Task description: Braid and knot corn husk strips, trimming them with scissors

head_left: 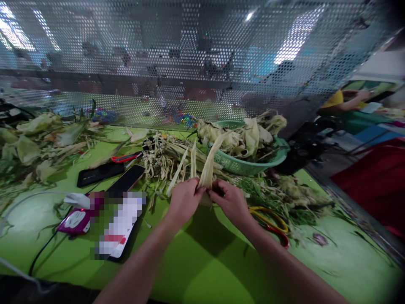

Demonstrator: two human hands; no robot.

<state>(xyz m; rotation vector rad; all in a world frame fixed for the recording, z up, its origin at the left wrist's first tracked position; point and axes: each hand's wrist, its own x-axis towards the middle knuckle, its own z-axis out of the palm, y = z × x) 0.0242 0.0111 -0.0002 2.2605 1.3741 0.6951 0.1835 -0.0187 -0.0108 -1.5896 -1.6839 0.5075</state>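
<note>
Between my two hands, above the green table, is a pale strip of corn husk (209,166), its long end standing up and leaning right. My left hand (186,198) pinches its lower part from the left, thumb and fingers closed. From the right, my right hand (230,200) pinches the same piece, fingers curled in. The two sets of fingertips almost meet, and they hide part of the husk's lower end. Narrower husk strips rise just behind my left hand. A heap of knotted husk pieces (158,162) lies behind and to the left.
A green basket (249,166) of husks stands behind right. Yellow-and-red-handled scissors (270,219) lie right of my right forearm. Phones (100,174), a red cutter (126,157) and a purple power strip (74,219) lie left. A perforated metal panel (177,63) closes the back; a person's arm (351,101) shows far right.
</note>
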